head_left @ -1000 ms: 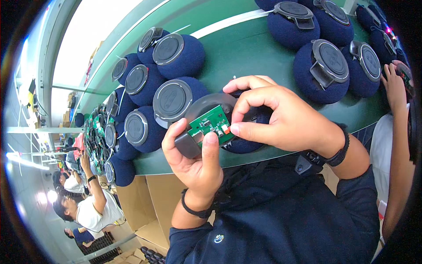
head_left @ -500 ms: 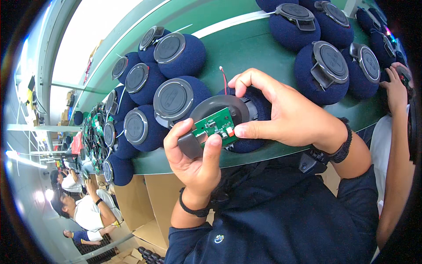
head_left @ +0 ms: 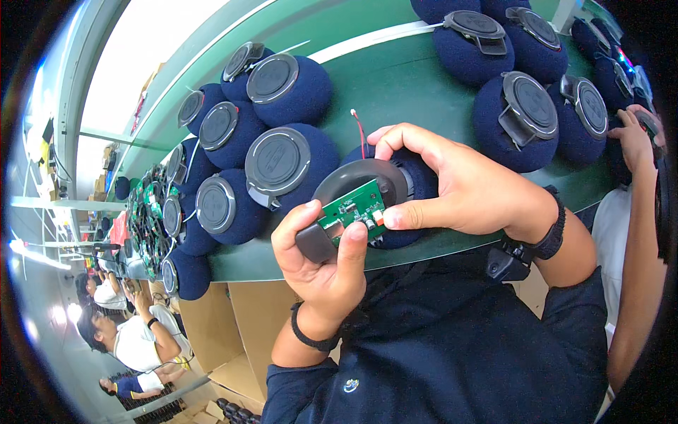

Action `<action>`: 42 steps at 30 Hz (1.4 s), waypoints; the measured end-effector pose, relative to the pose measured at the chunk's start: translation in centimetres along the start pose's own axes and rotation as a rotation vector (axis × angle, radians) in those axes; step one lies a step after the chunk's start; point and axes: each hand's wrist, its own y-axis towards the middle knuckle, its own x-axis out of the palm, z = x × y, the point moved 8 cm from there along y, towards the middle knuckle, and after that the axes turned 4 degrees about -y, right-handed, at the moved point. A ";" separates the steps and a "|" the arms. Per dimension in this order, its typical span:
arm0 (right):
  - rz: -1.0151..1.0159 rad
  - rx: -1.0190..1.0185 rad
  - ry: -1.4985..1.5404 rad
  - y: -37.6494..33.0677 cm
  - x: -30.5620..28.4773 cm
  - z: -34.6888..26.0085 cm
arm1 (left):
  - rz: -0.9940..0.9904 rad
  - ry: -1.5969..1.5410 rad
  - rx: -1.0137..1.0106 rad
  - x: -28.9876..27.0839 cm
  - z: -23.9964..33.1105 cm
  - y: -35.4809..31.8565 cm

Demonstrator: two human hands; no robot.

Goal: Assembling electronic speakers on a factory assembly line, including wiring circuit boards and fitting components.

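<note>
My left hand (head_left: 321, 265) pinches a green circuit board (head_left: 351, 212) between thumb and fingers. A black rubbery block (head_left: 316, 242) sits at the board's left end, inside the same grip. My right hand (head_left: 459, 184) curls around a dark blue fabric-covered round speaker (head_left: 418, 169), its thumb at the small white-and-orange connector (head_left: 379, 217) on the board. Behind the board shows the speaker's black ring-shaped end (head_left: 339, 180). A thin red wire (head_left: 360, 131) with a white plug sticks up beside my right fingertips. Part of the speaker is hidden by my hands.
Several similar blue speakers with black caps stand on the green table (head_left: 395, 78), to the left (head_left: 279, 159) and right (head_left: 515, 116). A heap of circuit boards (head_left: 147, 219) lies far left. A co-worker's hand (head_left: 633, 141) is at the right; cardboard boxes (head_left: 265, 318) stand below the table edge.
The board and my left hand have shifted slightly right and down in the picture. My right hand keeps its hold with its thumb at the connector.
</note>
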 end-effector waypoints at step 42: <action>0.106 0.004 0.333 2.2 -0.7 -0.1 | 0.154 -0.229 -0.240 -3.4 -0.5 -1.6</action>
